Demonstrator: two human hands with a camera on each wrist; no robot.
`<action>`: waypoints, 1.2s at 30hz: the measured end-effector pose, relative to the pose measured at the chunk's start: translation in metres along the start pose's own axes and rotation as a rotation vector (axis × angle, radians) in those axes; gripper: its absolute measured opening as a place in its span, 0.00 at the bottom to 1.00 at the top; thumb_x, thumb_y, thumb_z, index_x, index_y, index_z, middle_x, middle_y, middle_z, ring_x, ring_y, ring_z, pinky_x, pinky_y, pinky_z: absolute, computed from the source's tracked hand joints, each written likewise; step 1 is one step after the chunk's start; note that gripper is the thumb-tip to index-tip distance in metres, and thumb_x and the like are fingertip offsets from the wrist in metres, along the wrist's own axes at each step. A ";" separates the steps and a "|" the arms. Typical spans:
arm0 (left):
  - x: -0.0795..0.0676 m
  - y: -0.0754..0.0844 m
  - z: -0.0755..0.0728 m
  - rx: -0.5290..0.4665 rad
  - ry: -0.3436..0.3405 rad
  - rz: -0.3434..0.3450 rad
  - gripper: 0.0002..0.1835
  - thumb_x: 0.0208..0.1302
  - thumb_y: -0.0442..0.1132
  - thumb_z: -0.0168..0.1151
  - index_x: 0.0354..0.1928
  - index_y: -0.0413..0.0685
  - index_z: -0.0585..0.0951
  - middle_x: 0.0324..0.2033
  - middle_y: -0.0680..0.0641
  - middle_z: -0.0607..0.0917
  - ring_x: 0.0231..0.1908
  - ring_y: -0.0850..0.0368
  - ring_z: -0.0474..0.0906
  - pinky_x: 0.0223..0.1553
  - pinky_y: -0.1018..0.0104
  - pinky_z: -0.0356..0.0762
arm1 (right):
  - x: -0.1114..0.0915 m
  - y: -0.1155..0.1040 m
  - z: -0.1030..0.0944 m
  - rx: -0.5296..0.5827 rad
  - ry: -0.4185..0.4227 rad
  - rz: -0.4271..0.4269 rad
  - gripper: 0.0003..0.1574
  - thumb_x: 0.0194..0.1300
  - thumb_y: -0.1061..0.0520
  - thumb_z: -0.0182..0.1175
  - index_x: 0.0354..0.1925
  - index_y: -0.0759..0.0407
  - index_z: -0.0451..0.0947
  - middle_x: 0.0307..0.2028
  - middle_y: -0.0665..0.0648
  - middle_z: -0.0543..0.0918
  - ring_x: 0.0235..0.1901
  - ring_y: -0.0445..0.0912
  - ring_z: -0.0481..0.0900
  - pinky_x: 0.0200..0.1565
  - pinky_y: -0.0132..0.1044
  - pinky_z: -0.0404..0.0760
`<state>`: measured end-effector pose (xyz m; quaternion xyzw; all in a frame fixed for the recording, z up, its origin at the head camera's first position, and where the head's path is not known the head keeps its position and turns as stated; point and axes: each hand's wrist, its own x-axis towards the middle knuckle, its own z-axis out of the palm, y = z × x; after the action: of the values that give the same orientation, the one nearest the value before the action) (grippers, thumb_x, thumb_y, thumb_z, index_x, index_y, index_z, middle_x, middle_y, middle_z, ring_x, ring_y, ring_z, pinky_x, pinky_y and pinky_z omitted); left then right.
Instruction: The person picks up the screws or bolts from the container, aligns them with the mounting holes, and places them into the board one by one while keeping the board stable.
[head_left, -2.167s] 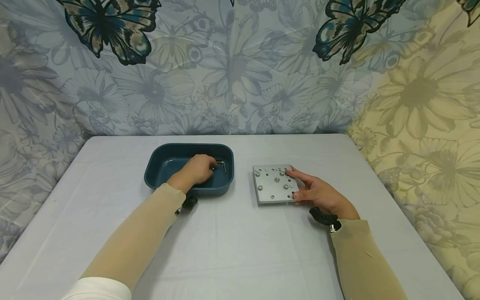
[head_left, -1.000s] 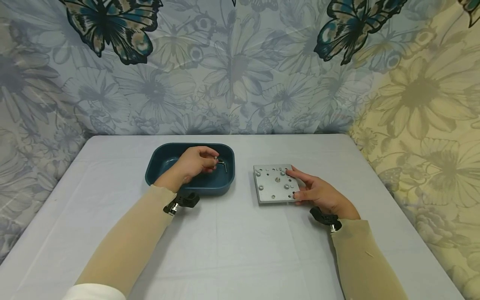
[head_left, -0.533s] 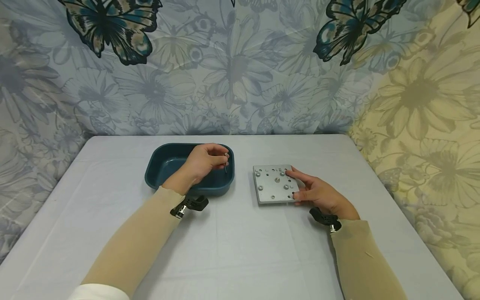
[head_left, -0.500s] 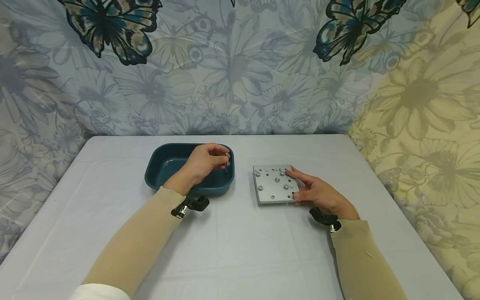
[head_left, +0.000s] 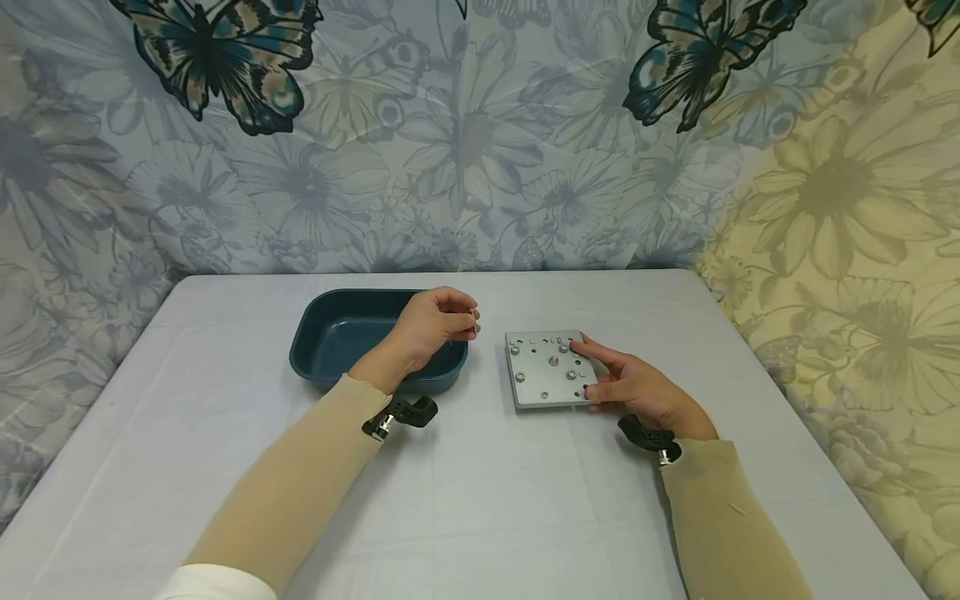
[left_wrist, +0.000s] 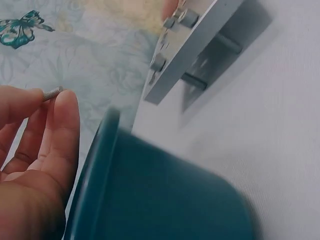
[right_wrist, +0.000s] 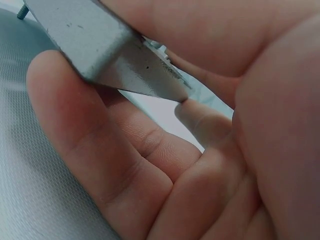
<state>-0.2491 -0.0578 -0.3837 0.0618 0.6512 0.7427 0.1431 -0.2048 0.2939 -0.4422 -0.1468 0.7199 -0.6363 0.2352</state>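
My left hand (head_left: 429, 329) pinches a small threaded screw (left_wrist: 53, 93) between thumb and fingertips, over the right end of a dark teal tray (head_left: 309, 367). In the left wrist view the tray's outer wall stands below the hand. My right hand (head_left: 651, 390) grips the right edge of a square metal plate (head_left: 533, 385), thumb in front and fingers around its edge. Several screws (left_wrist: 188, 18) sit in holes on the plate's top, and threaded ends (left_wrist: 194, 81) poke out underneath. The plate's corner (right_wrist: 95, 55) fills the upper part of the right wrist view.
A white cloth (head_left: 480, 508) covers the table. Behind it hangs floral fabric (head_left: 465, 167) with butterflies, turning yellow at the right. A black wrist mount (head_left: 411, 411) sits at the left wrist and another (head_left: 648, 435) at the right. The left hand hides the tray's right end.
My left hand has come up from inside the tray with a screw and moved right, to the tray's right rim. The right hand and the plate stay in place.
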 end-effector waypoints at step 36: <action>0.034 -0.003 0.048 0.527 -0.133 0.040 0.09 0.68 0.29 0.63 0.48 0.36 0.81 0.41 0.44 0.81 0.36 0.53 0.84 0.45 0.56 0.82 | 0.001 0.000 0.001 0.024 0.013 0.021 0.51 0.62 0.69 0.67 0.77 0.57 0.56 0.79 0.48 0.38 0.42 0.47 0.82 0.39 0.41 0.85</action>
<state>-0.2681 -0.0020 -0.3828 0.1582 0.8100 0.5445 0.1498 -0.2049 0.2928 -0.4423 -0.1322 0.7153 -0.6433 0.2388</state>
